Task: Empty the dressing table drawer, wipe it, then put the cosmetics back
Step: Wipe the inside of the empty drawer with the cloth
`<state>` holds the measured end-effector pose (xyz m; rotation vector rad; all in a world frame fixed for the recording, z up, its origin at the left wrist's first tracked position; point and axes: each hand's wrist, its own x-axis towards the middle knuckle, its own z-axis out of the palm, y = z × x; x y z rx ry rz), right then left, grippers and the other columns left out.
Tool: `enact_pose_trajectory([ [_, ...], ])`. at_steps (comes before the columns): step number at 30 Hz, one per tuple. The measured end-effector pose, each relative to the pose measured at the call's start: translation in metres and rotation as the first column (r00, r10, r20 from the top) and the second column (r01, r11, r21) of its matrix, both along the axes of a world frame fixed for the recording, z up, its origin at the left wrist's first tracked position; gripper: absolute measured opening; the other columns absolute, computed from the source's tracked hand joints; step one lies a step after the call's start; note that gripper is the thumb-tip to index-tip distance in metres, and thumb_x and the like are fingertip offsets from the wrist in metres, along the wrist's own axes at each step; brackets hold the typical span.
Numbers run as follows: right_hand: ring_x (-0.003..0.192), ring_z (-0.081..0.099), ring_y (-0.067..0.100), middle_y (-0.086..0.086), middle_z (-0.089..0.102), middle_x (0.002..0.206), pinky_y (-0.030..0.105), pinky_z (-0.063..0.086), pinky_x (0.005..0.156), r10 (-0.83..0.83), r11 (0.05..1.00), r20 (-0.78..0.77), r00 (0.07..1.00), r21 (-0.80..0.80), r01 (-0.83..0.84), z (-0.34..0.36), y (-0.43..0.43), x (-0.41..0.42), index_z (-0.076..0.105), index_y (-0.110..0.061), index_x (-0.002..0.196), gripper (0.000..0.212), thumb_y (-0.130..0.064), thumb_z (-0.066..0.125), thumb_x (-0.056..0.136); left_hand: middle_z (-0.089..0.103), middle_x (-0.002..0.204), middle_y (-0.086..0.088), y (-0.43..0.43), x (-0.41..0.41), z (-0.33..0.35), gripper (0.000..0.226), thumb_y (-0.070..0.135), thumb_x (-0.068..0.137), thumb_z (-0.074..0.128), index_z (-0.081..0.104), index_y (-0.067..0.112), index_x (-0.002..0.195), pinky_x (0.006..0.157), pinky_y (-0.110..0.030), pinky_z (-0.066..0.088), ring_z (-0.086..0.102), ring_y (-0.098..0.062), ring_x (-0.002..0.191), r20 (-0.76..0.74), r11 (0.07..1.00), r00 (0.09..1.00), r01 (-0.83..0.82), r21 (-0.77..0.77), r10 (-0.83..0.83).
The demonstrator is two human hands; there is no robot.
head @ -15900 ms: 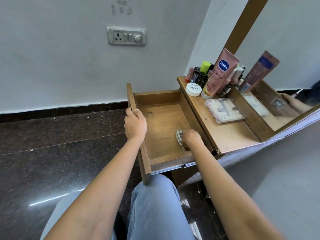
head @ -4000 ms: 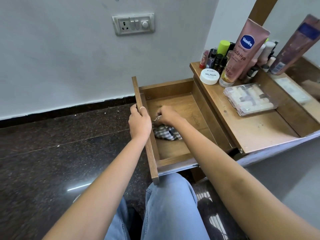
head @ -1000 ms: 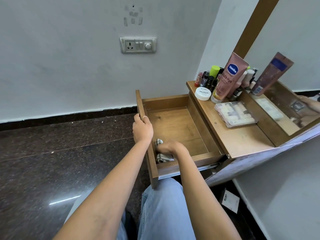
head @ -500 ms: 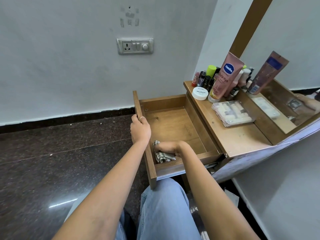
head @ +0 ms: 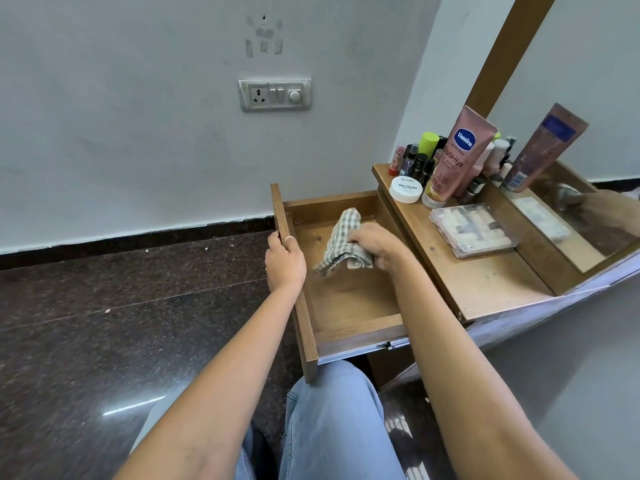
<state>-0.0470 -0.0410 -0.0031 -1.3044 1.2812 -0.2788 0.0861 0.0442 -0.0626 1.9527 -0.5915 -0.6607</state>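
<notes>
Cloth (head: 341,239) bunched in your right hand (head: 375,242), fingers (head: 358,237) clenched round it inside the open drawer (head: 349,299); your left hand (head: 284,263) grasps the drawer's front panel

My left hand (head: 284,263) grips the drawer (head: 282,209) front, arm stretched forward; my right hand (head: 377,242) clutches the cloth (head: 343,230), forearm angled in from the right.

wall: pale grey painted wall (head: 138,133) with white switch-and-socket plate (head: 274,95) | skirting: black skirting strip (head: 138,243) | floor: dark speckled polished stone floor (head: 104,323), bright streak of glare (head: 133,407) | furniture: brown wooden tabletop (head: 485,289), wood-framed mirror (head: 595,81) behind it, right side
</notes>
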Motion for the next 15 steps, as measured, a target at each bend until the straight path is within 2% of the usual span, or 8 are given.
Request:
enact_pose_trajectory([
  [2, 0.080, 0.064, 0.023, 0.012, 0.064, 0.099, 0.033, 0.055, 0.071, -0.017, 0.957, -0.241, 0.970, -0.284, -0.054, -0.009, -0.009, 0.024, 0.057, 0.003, 0.112, 0.024, -0.007, 0.045, 0.094, 0.053, 0.131, -0.013, 0.000, 0.000, -0.001, 0.049, 0.035, 0.103, 0.025, 0.027, 0.017, 0.148, 0.087, -0.042, 0.048, 0.055, -0.030, 0.110, 0.004, 1.000, 1.000, 0.001, -0.003, -0.001],
  [3, 0.085, 0.063, 0.023, 0.012, 0.063, 0.104, 0.031, 0.053, 0.074, -0.035, 0.913, -0.301, 0.953, -0.397, -0.092, -0.010, -0.010, 0.036, 0.059, 0.001, 0.115, 0.026, -0.008, 0.045, 0.094, 0.052, 0.132, -0.014, 0.000, 0.000, -0.001, 0.049, 0.035, 0.103, 0.025, 0.027, 0.017, 0.148, 0.086, -0.041, 0.046, 0.054, -0.031, 0.112, 0.013, 1.000, 1.000, 0.003, -0.002, -0.003],
  [4, 0.095, 0.062, 0.025, 0.014, 0.063, 0.113, 0.032, 0.052, 0.082, -0.039, 0.877, -0.304, 0.952, -0.467, -0.114, -0.012, -0.011, 0.047, 0.059, -0.001, 0.120, 0.030, -0.008, 0.045, 0.094, 0.052, 0.133, -0.014, 0.000, 0.000, 0.000, 0.049, 0.034, 0.103, 0.024, 0.027, 0.017, 0.148, 0.085, -0.040, 0.044, 0.053, -0.032, 0.114, 0.022, 1.000, 1.000, 0.004, -0.001, -0.004],
  [6, 0.116, 0.055, 0.029, 0.013, 0.058, 0.129, 0.031, 0.042, 0.098, 0.020, 0.855, -0.287, 0.958, -0.492, -0.165, -0.019, -0.016, 0.069, 0.055, -0.005, 0.130, 0.038, -0.011, 0.048, 0.093, 0.051, 0.133, -0.015, 0.000, 0.000, 0.001, 0.048, 0.033, 0.103, 0.024, 0.028, 0.016, 0.148, 0.085, -0.039, 0.043, 0.052, -0.033, 0.115, 0.029, 1.000, 1.000, 0.006, -0.001, -0.006],
  [7, 0.119, 0.052, 0.028, 0.012, 0.057, 0.130, 0.028, 0.040, 0.097, 0.085, 0.855, -0.287, 0.954, -0.471, -0.218, -0.023, -0.016, 0.079, 0.053, -0.008, 0.133, 0.043, -0.016, 0.051, 0.090, 0.052, 0.132, -0.015, -0.001, 0.001, 0.002, 0.048, 0.034, 0.103, 0.024, 0.029, 0.017, 0.148, 0.087, -0.041, 0.045, 0.052, -0.033, 0.114, 0.029, 1.000, 1.000, 0.003, 0.002, -0.003],
  [9, 0.112, 0.054, 0.027, 0.008, 0.061, 0.119, 0.026, 0.040, 0.088, 0.196, 0.862, -0.290, 0.937, -0.404, -0.306, -0.042, -0.014, 0.095, 0.054, -0.014, 0.132, 0.049, -0.023, 0.050, 0.084, 0.053, 0.132, -0.016, -0.002, 0.002, 0.003, 0.047, 0.034, 0.103, 0.025, 0.031, 0.018, 0.147, 0.091, -0.045, 0.046, 0.053, -0.035, 0.114, 0.024, 1.000, 1.000, -0.009, 0.016, 0.009],
  [13, 0.098, 0.055, 0.025, 0.009, 0.066, 0.111, 0.022, 0.036, 0.077, 0.189, 0.863, -0.215, 0.958, -0.429, -0.267, -0.061, -0.003, 0.098, 0.061, -0.015, 0.115, 0.033, -0.008, 0.046, 0.086, 0.053, 0.131, -0.017, -0.001, 0.002, 0.001, 0.046, 0.033, 0.103, 0.025, 0.033, 0.018, 0.145, 0.088, -0.041, 0.041, 0.051, -0.035, 0.116, 0.024, 1.000, 1.000, -0.017, 0.013, 0.016],
  [15, 0.099, 0.055, 0.020, 0.006, 0.066, 0.112, 0.021, 0.036, 0.079, 0.200, 0.850, -0.207, 0.958, -0.449, -0.275, -0.063, 0.000, 0.088, 0.062, -0.013, 0.118, 0.035, -0.006, 0.049, 0.086, 0.053, 0.132, -0.017, -0.001, 0.002, 0.001, 0.045, 0.033, 0.103, 0.025, 0.034, 0.018, 0.144, 0.089, -0.042, 0.041, 0.051, -0.035, 0.117, 0.029, 1.000, 0.999, -0.020, 0.004, 0.020],
])
